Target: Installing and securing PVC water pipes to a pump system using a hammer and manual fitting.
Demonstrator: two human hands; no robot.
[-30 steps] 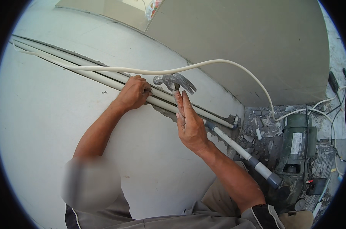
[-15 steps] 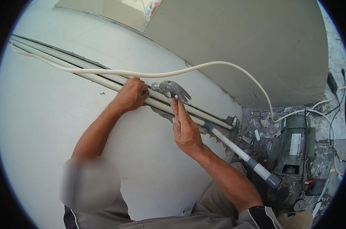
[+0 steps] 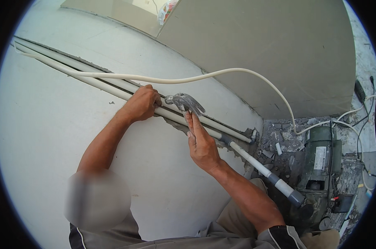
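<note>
White wall | wide below ragged groove edge | right hand — holding hammer

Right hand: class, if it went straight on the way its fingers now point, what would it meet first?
Beyond the hammer it holds, the right hand would probably meet the cream hose first, though depth is unclear and it might pass over or under it.

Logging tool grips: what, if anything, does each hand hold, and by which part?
Right hand: claw hammer, by its handle. Left hand: at the pipes; whether it holds anything cannot be told.
</note>
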